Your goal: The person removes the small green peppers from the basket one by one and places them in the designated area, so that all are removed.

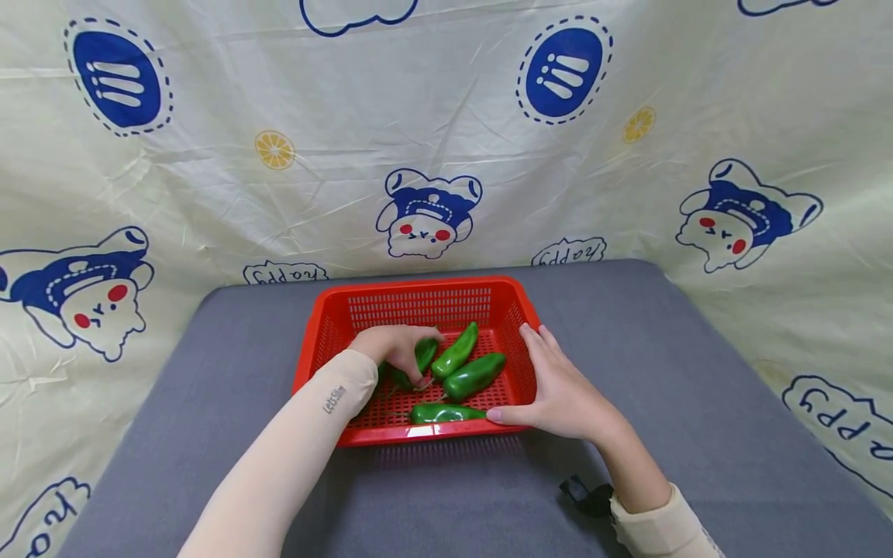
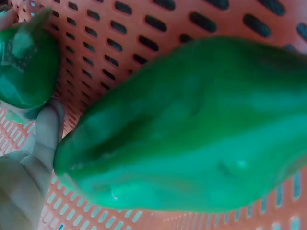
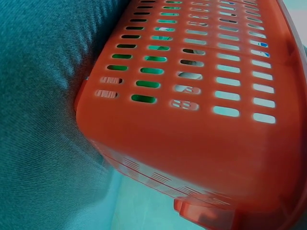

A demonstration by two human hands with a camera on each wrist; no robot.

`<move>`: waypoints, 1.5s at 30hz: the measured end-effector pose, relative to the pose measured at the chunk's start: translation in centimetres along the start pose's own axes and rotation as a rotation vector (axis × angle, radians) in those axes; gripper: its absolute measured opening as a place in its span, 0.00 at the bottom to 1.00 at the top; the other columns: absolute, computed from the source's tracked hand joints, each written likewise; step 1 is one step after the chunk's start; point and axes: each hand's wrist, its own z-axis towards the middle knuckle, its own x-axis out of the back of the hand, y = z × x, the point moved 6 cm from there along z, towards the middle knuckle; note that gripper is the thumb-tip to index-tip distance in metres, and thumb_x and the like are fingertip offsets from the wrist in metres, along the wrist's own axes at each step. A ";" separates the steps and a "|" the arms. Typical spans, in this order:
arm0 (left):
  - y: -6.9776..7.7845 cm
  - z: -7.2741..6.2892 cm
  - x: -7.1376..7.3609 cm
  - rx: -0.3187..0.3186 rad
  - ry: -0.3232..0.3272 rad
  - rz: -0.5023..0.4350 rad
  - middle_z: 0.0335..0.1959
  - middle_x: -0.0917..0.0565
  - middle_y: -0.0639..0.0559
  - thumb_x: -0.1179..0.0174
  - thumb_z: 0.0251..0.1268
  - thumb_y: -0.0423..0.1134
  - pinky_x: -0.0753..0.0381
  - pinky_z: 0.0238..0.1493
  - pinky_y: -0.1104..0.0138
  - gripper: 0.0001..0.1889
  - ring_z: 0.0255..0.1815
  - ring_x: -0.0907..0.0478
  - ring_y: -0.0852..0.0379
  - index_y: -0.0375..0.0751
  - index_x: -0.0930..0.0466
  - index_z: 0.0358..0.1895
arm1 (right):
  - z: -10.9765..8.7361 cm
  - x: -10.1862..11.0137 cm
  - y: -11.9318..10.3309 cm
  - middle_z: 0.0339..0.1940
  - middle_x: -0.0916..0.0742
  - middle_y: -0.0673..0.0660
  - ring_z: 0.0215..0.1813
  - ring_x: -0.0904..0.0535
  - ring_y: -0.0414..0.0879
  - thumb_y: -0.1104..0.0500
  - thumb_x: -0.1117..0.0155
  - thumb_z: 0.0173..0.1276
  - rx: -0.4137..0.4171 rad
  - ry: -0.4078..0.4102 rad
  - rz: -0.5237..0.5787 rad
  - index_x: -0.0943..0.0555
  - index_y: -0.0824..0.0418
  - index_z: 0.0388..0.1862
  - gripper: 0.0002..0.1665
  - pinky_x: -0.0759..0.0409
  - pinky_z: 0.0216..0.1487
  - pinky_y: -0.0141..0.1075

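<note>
My left hand (image 1: 396, 345) reaches down into a red plastic basket (image 1: 425, 284), its thumb and fingers curved round a green pepper (image 1: 424, 354). That pepper's stem end (image 2: 21, 52) shows at the upper left of the left wrist view, with fingers against it. A large green pepper (image 2: 182, 134) fills the middle of that view, close to the wrist. At the basket's near right corner, my right hand (image 1: 561, 387) rests with fingers spread: thumb on the front rim, fingertips on the right rim. The right wrist view shows only the basket's outer wall (image 3: 168, 134).
More green peppers lie to the right of my left hand, one long (image 1: 455, 353), one plump (image 1: 474, 377) and one (image 1: 446, 413) along the front wall. The basket stands on a grey cloth-covered table (image 1: 237, 372). A printed curtain (image 1: 335, 209) hangs behind and at both sides.
</note>
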 end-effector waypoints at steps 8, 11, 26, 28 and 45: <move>-0.4 -0.2 0.5 -0.005 -0.001 -0.052 0.53 0.27 0.49 0.23 0.47 0.40 0.23 0.56 0.55 0.42 0.53 0.29 0.51 0.61 0.34 0.68 | -0.1 0.0 0.0 0.82 0.47 0.61 0.82 0.58 0.61 0.31 0.24 0.45 0.001 0.002 0.000 0.54 0.62 0.81 0.76 0.24 0.60 0.63; -0.3 -0.4 0.8 -0.025 0.014 -0.091 0.54 0.28 0.49 0.23 0.48 0.40 0.23 0.56 0.54 0.42 0.54 0.29 0.50 0.61 0.35 0.69 | -0.1 0.0 0.0 0.82 0.47 0.62 0.82 0.58 0.61 0.31 0.24 0.45 0.000 0.002 0.004 0.54 0.62 0.81 0.76 0.23 0.59 0.62; 0.2 -5.0 4.8 -0.152 0.173 -0.189 0.55 0.26 0.48 0.23 0.50 0.44 0.19 0.49 0.60 0.45 0.51 0.26 0.50 0.61 0.40 0.72 | -0.1 0.0 0.1 0.82 0.46 0.63 0.82 0.57 0.62 0.30 0.24 0.44 0.001 0.012 -0.013 0.53 0.64 0.81 0.77 0.26 0.60 0.64; 0.0 -5.9 5.3 -0.161 0.185 -0.245 0.55 0.26 0.47 0.23 0.50 0.44 0.19 0.48 0.61 0.46 0.51 0.25 0.50 0.61 0.41 0.72 | -0.1 0.0 0.1 0.82 0.46 0.63 0.82 0.57 0.62 0.30 0.24 0.44 0.003 0.014 -0.011 0.53 0.64 0.81 0.77 0.25 0.60 0.64; -5.1 -12.3 7.6 -0.225 0.304 -0.501 0.49 0.26 0.39 0.24 0.52 0.40 0.16 0.45 0.60 0.47 0.46 0.21 0.48 0.58 0.44 0.72 | -0.1 -0.2 0.2 0.82 0.47 0.63 0.81 0.56 0.62 0.30 0.25 0.45 -0.005 0.013 -0.014 0.53 0.63 0.81 0.76 0.25 0.59 0.65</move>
